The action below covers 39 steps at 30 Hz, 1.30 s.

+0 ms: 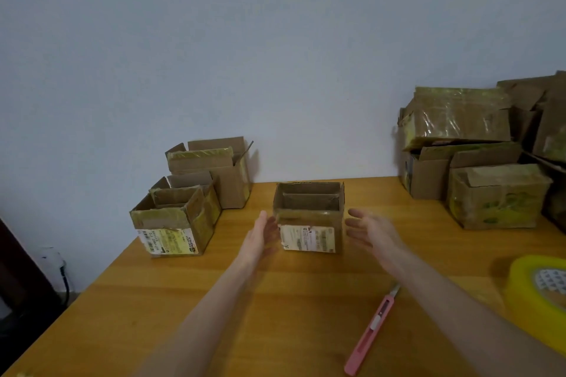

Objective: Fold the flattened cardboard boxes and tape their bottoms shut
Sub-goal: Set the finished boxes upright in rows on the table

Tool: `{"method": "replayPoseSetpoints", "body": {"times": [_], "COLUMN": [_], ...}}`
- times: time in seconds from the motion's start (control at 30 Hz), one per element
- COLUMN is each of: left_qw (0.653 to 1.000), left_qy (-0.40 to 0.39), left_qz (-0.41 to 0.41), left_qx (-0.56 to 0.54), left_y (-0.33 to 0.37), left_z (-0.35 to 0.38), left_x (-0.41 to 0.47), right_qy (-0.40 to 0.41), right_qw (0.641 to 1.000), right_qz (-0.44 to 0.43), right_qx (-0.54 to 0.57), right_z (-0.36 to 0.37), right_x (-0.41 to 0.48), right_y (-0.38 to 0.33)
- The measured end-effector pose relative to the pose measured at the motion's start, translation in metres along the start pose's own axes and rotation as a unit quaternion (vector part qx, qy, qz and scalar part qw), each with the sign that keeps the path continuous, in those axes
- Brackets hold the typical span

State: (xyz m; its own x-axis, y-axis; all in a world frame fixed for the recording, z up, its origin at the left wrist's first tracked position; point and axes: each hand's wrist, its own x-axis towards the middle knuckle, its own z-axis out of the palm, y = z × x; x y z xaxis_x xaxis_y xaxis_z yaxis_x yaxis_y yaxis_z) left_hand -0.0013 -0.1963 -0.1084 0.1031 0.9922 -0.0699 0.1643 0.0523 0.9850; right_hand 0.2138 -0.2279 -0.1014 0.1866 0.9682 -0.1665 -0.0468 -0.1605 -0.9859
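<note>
Head view: we see an open-topped cardboard box (309, 217) standing upright near the middle of the wooden table (214, 300), with a white shipping label on its near face. Our left hand (263, 234) and right hand (369, 231) flank it, palms turned inward, fingers straight, gripping nothing. The right hand is just apart from the box. Whether the left touches it we cannot tell. A pink utility knife (372, 329) lies beside our right forearm, and a yellow tape roll (533, 300) sits at the right edge. Folded boxes (174, 220) stand to the left, and a pile of taped boxes (477, 162) to the right.
</note>
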Motion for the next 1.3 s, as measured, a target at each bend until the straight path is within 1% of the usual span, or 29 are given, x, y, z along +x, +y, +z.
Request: {"method": "replayPoseSetpoints", "body": {"times": [0.07, 0.1, 0.13, 0.2, 0.3, 0.47, 0.57, 0.77, 0.83, 0.97, 1.03, 1.1, 1.2, 1.3], "left_qw": [1.0, 1.0, 1.0, 0.999, 0.995, 0.991, 0.986, 0.978, 0.974, 0.967, 0.959, 0.947, 0.92, 0.9], "left_qy": [-0.013, -0.017, -0.019, 0.006, 0.076, 0.117, 0.16, 0.21, 0.224, 0.254, 0.283, 0.319, 0.386, 0.427], "left_qz": [0.001, -0.005, -0.008, 0.004, 0.032, 0.049, 0.031, 0.018, 0.015, 0.016, 0.008, 0.028, 0.059, 0.086], "left_qx": [0.013, 0.018, 0.022, 0.046, 0.057, 0.045, 0.033, 0.005, 0.004, 0.012, 0.015, 0.016, 0.017, 0.027], "left_y": [-0.009, -0.014, -0.017, -0.021, -0.023, -0.038, -0.052, -0.052, -0.054, -0.069, -0.084, -0.092, -0.095, -0.097], "left_z": [0.003, 0.004, 0.006, 0.003, -0.016, -0.072, -0.114, -0.172, -0.186, -0.204, -0.208, -0.209, -0.209, -0.222], "left_x": [0.001, 0.002, 0.001, -0.001, -0.015, -0.063, -0.081, -0.105, -0.108, -0.108, -0.105, -0.108, -0.117, -0.123], "right_qy": [-0.004, -0.012, -0.019, -0.021, -0.038, -0.099, -0.143, -0.175, -0.17, -0.146, -0.127, -0.118, -0.149, -0.19], "right_qw": [0.993, 0.987, 0.984, 0.981, 0.973, 0.964, 0.948, 0.933, 0.93, 0.933, 0.937, 0.938, 0.936, 0.931], "right_qz": [-0.017, -0.024, -0.032, -0.052, -0.095, -0.137, -0.159, -0.154, -0.154, -0.155, -0.166, -0.187, -0.209, -0.21], "right_qx": [-0.119, -0.156, -0.173, -0.186, -0.208, -0.207, -0.236, -0.274, -0.286, -0.291, -0.281, -0.267, -0.239, -0.231], "right_z": [0.002, 0.005, 0.008, 0.019, 0.042, 0.105, 0.149, 0.228, 0.246, 0.27, 0.271, 0.266, 0.263, 0.276], "right_x": [0.0, -0.002, -0.004, -0.009, -0.019, -0.051, -0.065, -0.079, -0.077, -0.075, -0.079, -0.084, -0.094, -0.096], "right_y": [0.01, 0.014, 0.017, 0.018, 0.017, 0.023, 0.03, 0.045, 0.051, 0.059, 0.063, 0.067, 0.067, 0.062]}}
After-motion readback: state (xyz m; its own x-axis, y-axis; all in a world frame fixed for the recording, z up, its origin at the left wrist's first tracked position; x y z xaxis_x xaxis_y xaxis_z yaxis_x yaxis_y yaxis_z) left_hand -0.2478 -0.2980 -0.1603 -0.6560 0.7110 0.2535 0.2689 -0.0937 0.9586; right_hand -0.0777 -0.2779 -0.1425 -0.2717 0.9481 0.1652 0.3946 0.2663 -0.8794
